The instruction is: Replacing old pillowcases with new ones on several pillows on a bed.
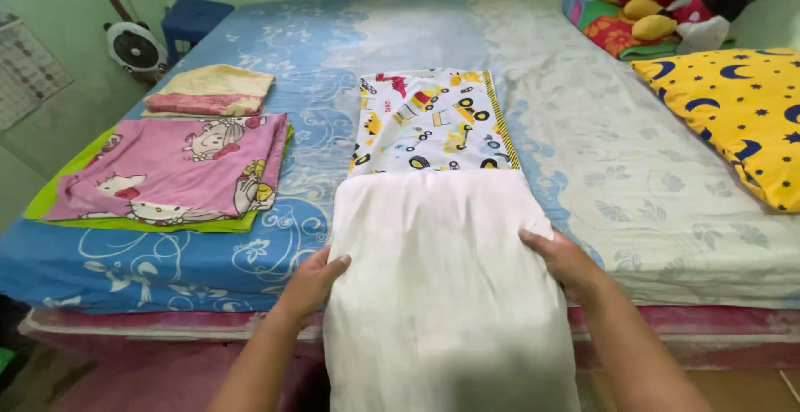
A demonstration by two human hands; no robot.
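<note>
White cloth (446,295) lies over the near edge of the bed (667,212), its far end overlapping a vehicle-print pillowcase (429,120) and its near end hanging toward the person. In the head view, the left hand (315,280) and right hand (560,258) press flat, fingers extended, against the cloth's two side edges, gripping nothing, apparently keeping the fold square. Folded pink cartoon sheets (171,166) sit stacked to the left, well apart.
</note>
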